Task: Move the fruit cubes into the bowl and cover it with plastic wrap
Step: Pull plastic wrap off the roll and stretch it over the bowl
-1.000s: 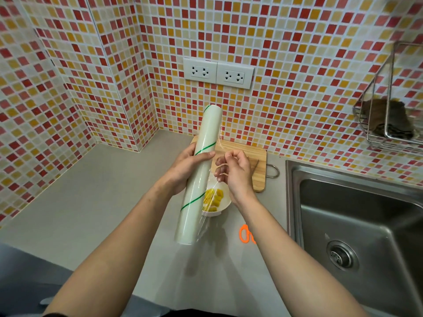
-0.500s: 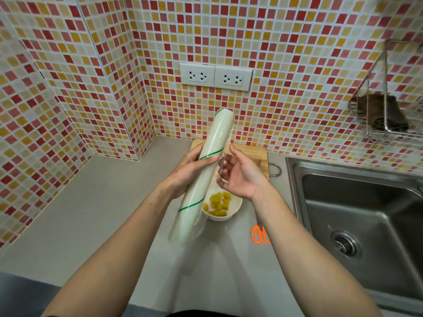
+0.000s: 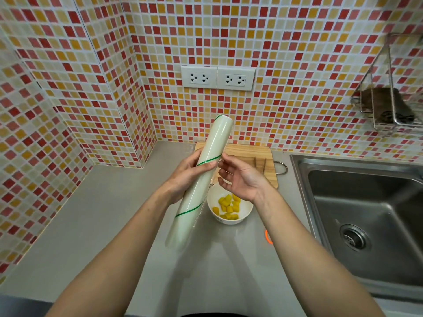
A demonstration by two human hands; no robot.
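A white bowl [image 3: 246, 211] with several yellow fruit cubes [image 3: 229, 205] stands on the grey counter, uncovered. Above and left of it my left hand [image 3: 186, 177] grips a long roll of plastic wrap [image 3: 199, 184] with green stripes, tilted with its far end up toward the wall. My right hand [image 3: 242, 178] hovers just right of the roll, palm turned toward it, fingers loosely spread and holding nothing that I can make out. A thin loose edge of film runs along the roll's right side.
A wooden cutting board [image 3: 249, 154] lies behind the bowl against the tiled wall. Orange scissors handles [image 3: 267, 236] peek out beside my right forearm. A steel sink [image 3: 366, 216] fills the right side, with a wire rack [image 3: 389, 108] on the wall above it.
My right hand has let go of the film it pinched and now opens beside the roll. The roll tilted a little more to the right. The view shifted slightly.
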